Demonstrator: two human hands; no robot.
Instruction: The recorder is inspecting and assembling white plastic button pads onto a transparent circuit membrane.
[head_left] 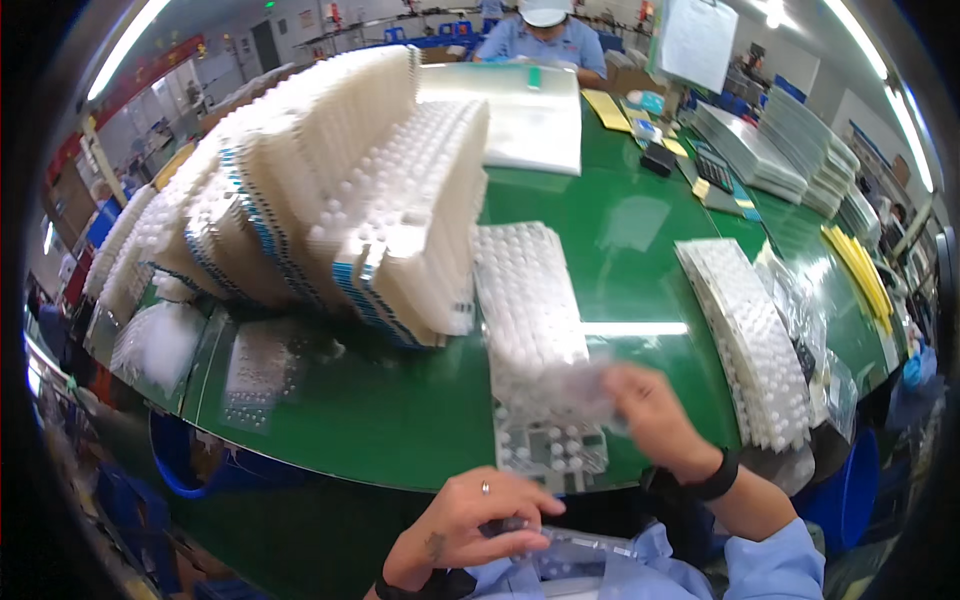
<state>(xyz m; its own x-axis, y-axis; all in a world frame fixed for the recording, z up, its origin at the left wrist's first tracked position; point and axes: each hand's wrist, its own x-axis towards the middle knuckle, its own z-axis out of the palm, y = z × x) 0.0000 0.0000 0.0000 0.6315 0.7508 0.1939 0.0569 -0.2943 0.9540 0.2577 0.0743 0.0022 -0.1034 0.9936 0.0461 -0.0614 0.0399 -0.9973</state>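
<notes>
In front of me, a long stack of sheets with white round dots [527, 290] lies on the green table and reaches its near edge. Over its near part my right hand [652, 415] pinches a translucent plastic piece [580, 388], smeared by motion. My left hand [480, 522], with a ring on one finger, is just below the table's edge. Its fingers are curled around something small and partly hidden. By those fingertips, a clear strip with pale dots [590, 548] lies across my lap; whether the hand grips it cannot be made out.
Tall rows of dotted sheets with blue edges [380, 215] fill the left. Another dotted stack [745, 340] lies at right beside clear plastic bags [800, 300]. Farther back are clear film sheets [540, 120], a calculator [712, 170], yellow strips [858, 275] and a person in a white cap [545, 40].
</notes>
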